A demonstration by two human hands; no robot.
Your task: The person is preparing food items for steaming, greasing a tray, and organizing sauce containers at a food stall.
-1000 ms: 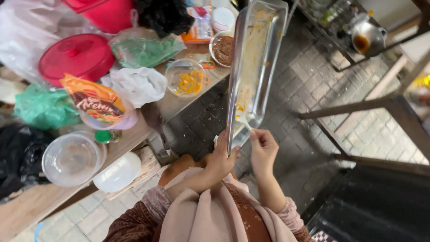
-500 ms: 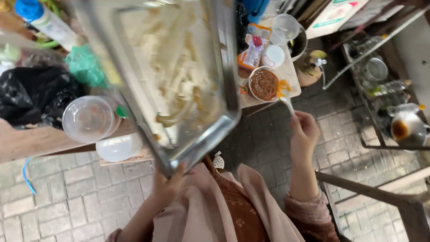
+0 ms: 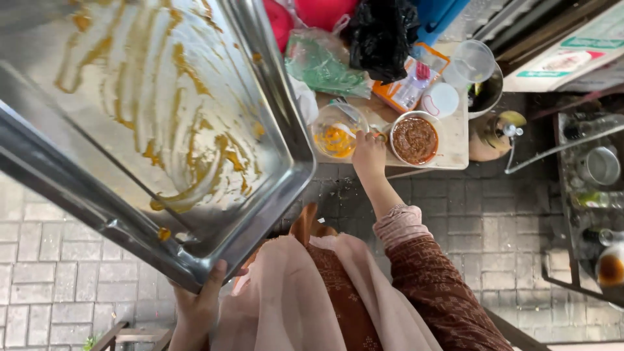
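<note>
Head view: left hand (image 3: 198, 302) grips near corner of tilted, sauce-smeared tray (image 3: 156, 130); right hand (image 3: 368, 153) closed on something small, between clear bowl (image 3: 336, 132) and brown-sauce bowl (image 3: 415, 140) on worktop (image 3: 455, 153). Risk: one-handed tray could slip, drip.

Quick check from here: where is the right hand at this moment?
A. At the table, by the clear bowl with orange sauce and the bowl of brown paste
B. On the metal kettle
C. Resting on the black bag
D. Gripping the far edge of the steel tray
A: the right hand is stretched out to the table edge, between the clear bowl and the bowl of brown paste, while the left hand alone holds the steel tray.
</note>
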